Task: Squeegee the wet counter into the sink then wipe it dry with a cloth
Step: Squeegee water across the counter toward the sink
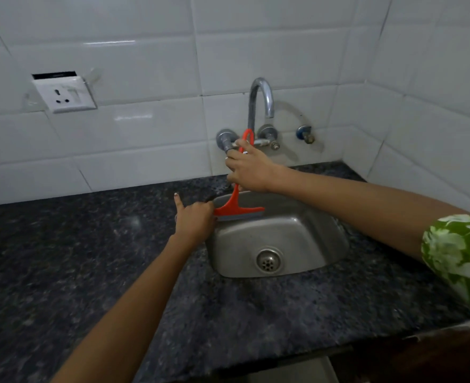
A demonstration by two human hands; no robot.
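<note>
An orange squeegee (239,200) is held over the back-left rim of the sink (336,239): its handle is gripped by the right hand (251,168), its blade end pinched by the left hand (195,221).

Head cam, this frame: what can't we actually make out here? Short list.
- Middle of the orange plastic squeegee handle: head view, covered by the right hand.
- Left end of its grey blade: covered by the left hand.
- Water on the dark speckled granite counter: glare and pattern hide any film.
- Drying cloth: none in view.
- Near left wall of the steel sink: below its rim.
- Green floral sleeve: cut by the right edge.
</note>
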